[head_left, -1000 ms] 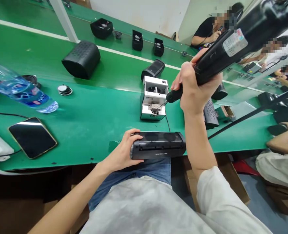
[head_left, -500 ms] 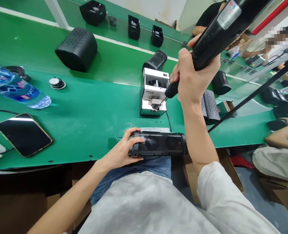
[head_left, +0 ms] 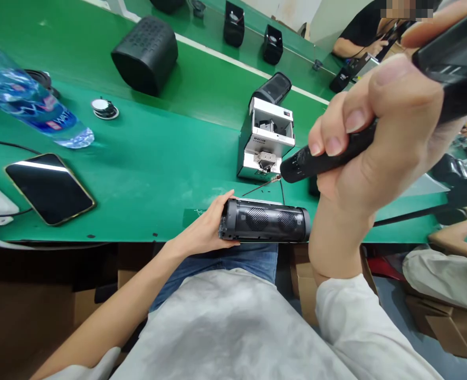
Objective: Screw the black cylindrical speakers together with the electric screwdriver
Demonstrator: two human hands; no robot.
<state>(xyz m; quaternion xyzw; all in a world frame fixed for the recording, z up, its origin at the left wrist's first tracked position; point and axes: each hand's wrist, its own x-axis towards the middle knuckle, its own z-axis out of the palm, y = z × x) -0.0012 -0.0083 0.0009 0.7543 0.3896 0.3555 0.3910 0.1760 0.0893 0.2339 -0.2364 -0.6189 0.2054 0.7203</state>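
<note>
My left hand (head_left: 207, 227) grips the left end of a black speaker body (head_left: 270, 220), which lies lengthwise at the table's front edge with two round mesh areas showing. My right hand (head_left: 379, 132) is wrapped round a black electric screwdriver (head_left: 328, 150). The screwdriver's thin bit points down and left, its tip above the table just behind the speaker body. Behind the bit stands a white and black screw feeder (head_left: 270, 138). A few tiny dark bits lie on the green table in front of the feeder.
On the left are a water bottle (head_left: 39, 100), a phone (head_left: 51, 188) and a small round part (head_left: 104, 108). Black speaker housings (head_left: 146, 53) stand further back. A seated person's arm (head_left: 455, 232) is at the right.
My right hand has brought the screwdriver lower and closer to me; its bit has left the feeder's front and now points toward the speaker body. The speaker body has tilted, showing more of its mesh side.
</note>
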